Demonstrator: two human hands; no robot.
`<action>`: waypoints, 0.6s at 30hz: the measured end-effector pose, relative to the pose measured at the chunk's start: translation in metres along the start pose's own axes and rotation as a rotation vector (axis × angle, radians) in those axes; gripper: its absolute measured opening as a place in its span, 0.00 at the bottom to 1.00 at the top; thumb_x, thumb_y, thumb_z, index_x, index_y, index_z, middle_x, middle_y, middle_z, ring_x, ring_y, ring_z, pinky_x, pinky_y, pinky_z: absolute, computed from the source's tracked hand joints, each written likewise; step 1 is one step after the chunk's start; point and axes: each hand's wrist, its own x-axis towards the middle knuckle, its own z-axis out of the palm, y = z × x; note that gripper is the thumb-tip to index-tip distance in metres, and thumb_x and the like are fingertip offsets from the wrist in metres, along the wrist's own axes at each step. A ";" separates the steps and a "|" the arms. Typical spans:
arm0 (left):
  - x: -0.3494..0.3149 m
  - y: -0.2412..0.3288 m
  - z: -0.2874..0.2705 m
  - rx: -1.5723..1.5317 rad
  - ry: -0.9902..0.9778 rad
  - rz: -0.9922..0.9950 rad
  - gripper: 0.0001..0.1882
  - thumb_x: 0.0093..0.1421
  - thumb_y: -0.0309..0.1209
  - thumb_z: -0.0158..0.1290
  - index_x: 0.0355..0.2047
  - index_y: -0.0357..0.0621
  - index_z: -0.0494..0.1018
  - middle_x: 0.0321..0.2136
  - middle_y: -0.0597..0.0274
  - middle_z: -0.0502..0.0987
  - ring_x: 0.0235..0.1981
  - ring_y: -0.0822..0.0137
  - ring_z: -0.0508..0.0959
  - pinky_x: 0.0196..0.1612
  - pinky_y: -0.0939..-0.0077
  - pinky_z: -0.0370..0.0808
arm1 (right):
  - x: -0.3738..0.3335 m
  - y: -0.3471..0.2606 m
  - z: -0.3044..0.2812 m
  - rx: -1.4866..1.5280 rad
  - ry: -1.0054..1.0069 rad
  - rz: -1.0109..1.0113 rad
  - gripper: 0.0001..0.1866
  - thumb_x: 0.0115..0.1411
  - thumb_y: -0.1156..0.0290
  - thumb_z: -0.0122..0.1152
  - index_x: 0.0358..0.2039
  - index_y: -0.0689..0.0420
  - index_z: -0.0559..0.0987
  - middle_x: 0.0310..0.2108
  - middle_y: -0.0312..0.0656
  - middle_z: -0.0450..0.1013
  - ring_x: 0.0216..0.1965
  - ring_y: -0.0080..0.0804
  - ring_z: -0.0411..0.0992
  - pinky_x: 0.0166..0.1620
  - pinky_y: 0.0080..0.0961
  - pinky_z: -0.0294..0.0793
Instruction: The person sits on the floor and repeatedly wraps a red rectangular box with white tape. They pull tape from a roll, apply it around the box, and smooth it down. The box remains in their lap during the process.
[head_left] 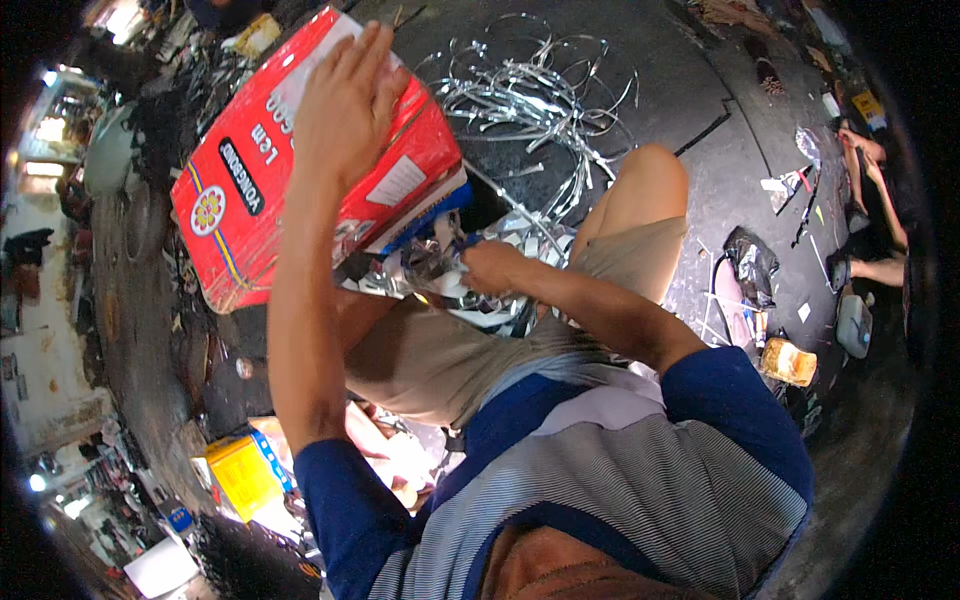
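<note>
From the head camera, the left hand (345, 100) lies spread flat on a tilted red cardboard box (300, 170), light but easily crushed, best held by its edges, while the right hand (490, 268) pinches crinkly, flimsy silver foil (420, 268) at its open mouth.

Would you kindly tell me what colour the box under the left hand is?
The box is mainly red, seen best in the head view.
</note>
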 end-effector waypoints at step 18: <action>-0.190 0.165 0.012 -1.151 -0.068 -0.901 0.06 0.61 0.28 0.62 0.35 0.38 0.82 0.28 0.70 0.80 0.31 0.79 0.74 0.35 0.81 0.70 | -0.174 -0.046 -0.242 0.056 0.224 -0.292 0.19 0.51 0.69 0.67 0.45 0.54 0.78 0.41 0.45 0.76 0.39 0.51 0.76 0.42 0.43 0.75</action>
